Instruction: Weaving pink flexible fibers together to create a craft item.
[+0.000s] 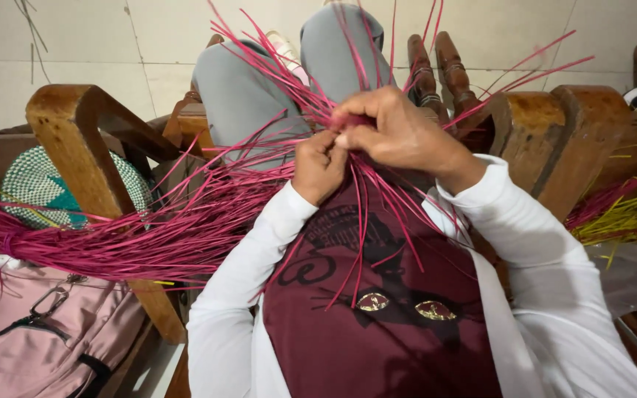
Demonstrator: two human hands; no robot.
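sitting in a wooden chair (75,140) with carved arms, a person in a white long-sleeved top and maroon shirt works a mass of pink strands (149,228) held above the lap, seen from the head camera looking down; grey-trousered knees rise at the top of the frame over a pale tiled floor (75,44). the strands fan out from a tight knot at the middle, a thick sheaf sweeping away to the left across the chair arm, thinner ends spraying upward and to the right, a few trailing down over the shirt front. a pink bag (38,332) with a dark zip lies low on the left, partly under the sheaf. beside the chair arm sits a round woven piece (35,188) in white and green. at the right edge, a second bundle of yellow and pink strands (628,214) rests on a clear plastic sheet, well apart from the hands. the right hand (399,133) is curled over the knot, thumb and forefinger pinched shut on the gathered pink strands. the left hand (318,166) sits just below and touching it, fist closed narrow round the same strands where they meet
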